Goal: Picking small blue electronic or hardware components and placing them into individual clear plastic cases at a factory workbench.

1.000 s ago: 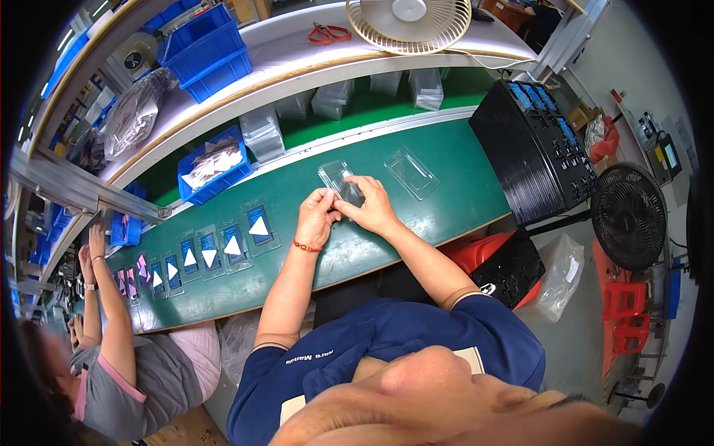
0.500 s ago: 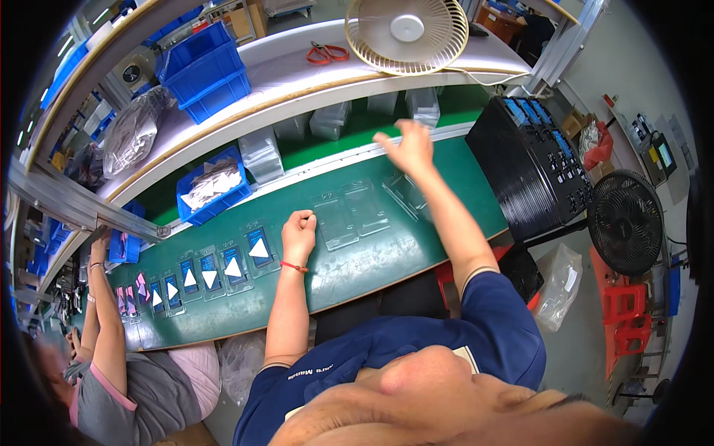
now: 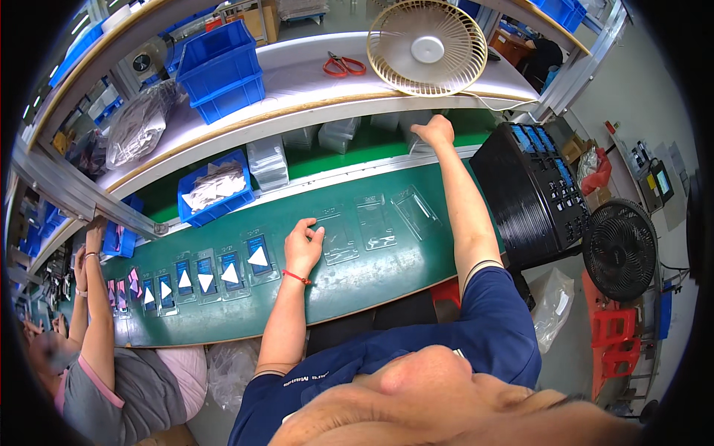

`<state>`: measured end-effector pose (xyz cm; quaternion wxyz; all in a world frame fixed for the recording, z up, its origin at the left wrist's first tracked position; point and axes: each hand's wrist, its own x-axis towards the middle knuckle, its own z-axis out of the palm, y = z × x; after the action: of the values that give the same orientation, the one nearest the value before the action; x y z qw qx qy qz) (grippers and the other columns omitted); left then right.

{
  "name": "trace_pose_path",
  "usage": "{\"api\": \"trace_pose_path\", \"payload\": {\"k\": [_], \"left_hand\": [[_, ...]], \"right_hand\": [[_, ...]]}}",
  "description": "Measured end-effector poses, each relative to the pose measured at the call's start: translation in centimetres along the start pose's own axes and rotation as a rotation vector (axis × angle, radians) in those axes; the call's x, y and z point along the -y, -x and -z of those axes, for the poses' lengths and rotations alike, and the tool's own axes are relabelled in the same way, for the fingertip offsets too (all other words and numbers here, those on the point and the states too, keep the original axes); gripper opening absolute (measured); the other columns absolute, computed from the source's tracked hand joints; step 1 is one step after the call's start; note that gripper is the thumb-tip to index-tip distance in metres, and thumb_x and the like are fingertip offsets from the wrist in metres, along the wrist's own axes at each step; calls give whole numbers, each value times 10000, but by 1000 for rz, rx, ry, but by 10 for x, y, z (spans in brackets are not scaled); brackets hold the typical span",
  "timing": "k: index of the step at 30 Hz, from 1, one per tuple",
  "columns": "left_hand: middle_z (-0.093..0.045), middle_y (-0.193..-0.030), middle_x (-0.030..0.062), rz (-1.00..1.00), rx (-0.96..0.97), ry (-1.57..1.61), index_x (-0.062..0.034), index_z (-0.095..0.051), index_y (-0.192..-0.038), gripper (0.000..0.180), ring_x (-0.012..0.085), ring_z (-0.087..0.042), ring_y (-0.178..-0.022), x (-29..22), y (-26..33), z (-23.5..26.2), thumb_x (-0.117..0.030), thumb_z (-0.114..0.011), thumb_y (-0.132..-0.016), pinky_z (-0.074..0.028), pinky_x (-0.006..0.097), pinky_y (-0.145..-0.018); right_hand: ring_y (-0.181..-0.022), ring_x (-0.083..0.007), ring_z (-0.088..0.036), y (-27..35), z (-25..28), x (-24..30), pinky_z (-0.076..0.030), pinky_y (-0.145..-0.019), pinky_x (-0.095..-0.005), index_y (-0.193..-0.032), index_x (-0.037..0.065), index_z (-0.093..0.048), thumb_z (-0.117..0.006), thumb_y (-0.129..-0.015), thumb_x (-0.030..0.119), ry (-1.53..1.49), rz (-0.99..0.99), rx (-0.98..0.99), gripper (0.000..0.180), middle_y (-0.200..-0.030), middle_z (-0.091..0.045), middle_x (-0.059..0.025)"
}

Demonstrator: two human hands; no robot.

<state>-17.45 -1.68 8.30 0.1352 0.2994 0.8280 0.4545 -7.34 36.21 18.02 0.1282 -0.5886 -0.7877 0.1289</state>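
I see three clear trays lying released on the bench. The left hand curls loosely beside them, seemingly empty; the right hand has moved to a stack beyond — grip unclear — so placing gives way, I judge, to fetching.

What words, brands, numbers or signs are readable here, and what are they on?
Navy shirt: white lettering on the chest, which I won't copy out.
Blue cards in the row: print too small to read.
Clear tray by the left hand: faint marks, too small to read.
Lit screen at right: too small to read.
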Motion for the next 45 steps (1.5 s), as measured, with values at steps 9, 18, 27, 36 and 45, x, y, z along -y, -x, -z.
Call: {"api": "trace_pose_path", "payload": {"k": [9, 18, 27, 36, 45], "left_hand": [[-677, -792, 122, -42, -108, 162, -73, -663, -1009, 264, 259, -666, -735, 30, 6, 6, -214, -703, -790, -520, 359, -673], [-552, -1104, 154, -551, -342, -205, -101, -653, -954, 441, 332, -489, -1063, -15, 11, -46, -410, -722, -646, -420, 453, -815], [-318, -1434, 255, -467, 104, -362, -166, -538, -1288, 644, 422, -193, -1383, -1, 27, -59, -589, -561, -802, -77, 638, -1097], [-514, -1222, 222, -512, -274, -362, -118, -653, -1066, 536, 402, -395, -1239, -11, 26, -40, -523, -672, -714, -210, 641, -1030], [-542, -1185, 193, -559, -359, -227, -53, -641, -1032, 348, 361, -496, -1113, -5, 21, -1, -259, -706, -760, -394, 480, -909]], "right_hand": [[-799, -379, -652, 37, -5, -7, -514, -757, -452, -910, 17, -675, -751, -610, 416, -29, 511, -383, 505, -906, -674, -210], [-1036, -369, -576, 124, -51, -186, -458, -873, -471, -1186, 106, -641, -584, -860, 456, 263, 528, -353, 482, -1147, -607, -199], [-1178, -428, -470, 210, -74, -116, -402, -914, -579, -1330, 143, -511, -320, -948, 580, 252, 442, -124, 611, -1333, -464, -232], [-1193, -429, -460, 224, -56, -123, -377, -967, -538, -1336, 113, -493, -389, -956, 508, 131, 460, -232, 557, -1333, -459, -248], [-1125, -396, -513, 165, 96, -163, -403, -936, -478, -1264, 40, -511, -663, -812, 307, 290, 422, -822, 546, -1208, -550, -232]]}}
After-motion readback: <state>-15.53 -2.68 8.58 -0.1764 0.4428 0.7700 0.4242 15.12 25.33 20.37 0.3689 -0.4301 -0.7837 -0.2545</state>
